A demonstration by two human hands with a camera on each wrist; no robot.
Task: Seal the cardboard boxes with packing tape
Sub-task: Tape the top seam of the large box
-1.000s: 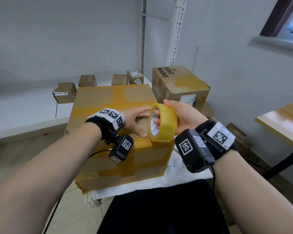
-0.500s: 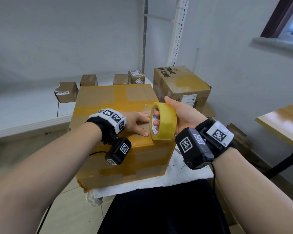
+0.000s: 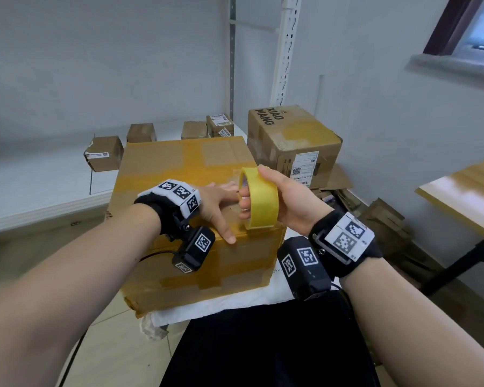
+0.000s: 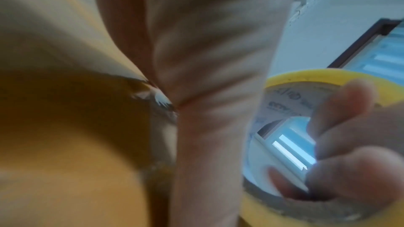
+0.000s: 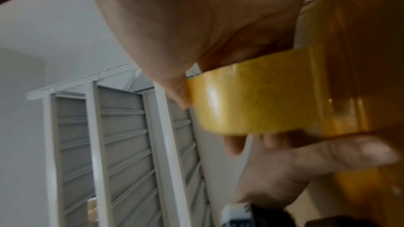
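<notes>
A large cardboard box (image 3: 179,169), wrapped in yellow tape, rests on a white cloth in front of me. My left hand (image 3: 221,202) lies flat on its top near the front right corner, fingers straight, thumb pointing toward the front edge. My right hand (image 3: 280,199) grips a roll of yellow packing tape (image 3: 260,199) standing on edge on the box top, fingers through its core and thumb over the rim. The left wrist view shows the roll (image 4: 306,78) with fingers (image 4: 341,110) in its core. In the right wrist view the roll (image 5: 258,99) sits against the taped box.
A second taped box (image 3: 294,141) marked XIAO MANG stands behind at the right. Several small boxes (image 3: 105,152) sit on the white shelf (image 3: 31,188) at the left. Flattened cardboard (image 3: 386,227) lies on the floor at right, beside a wooden table (image 3: 464,196).
The right hand has moved the roll slightly away from me along the box top. The left hand has slid with it, and its thumb now reaches toward the front edge.
</notes>
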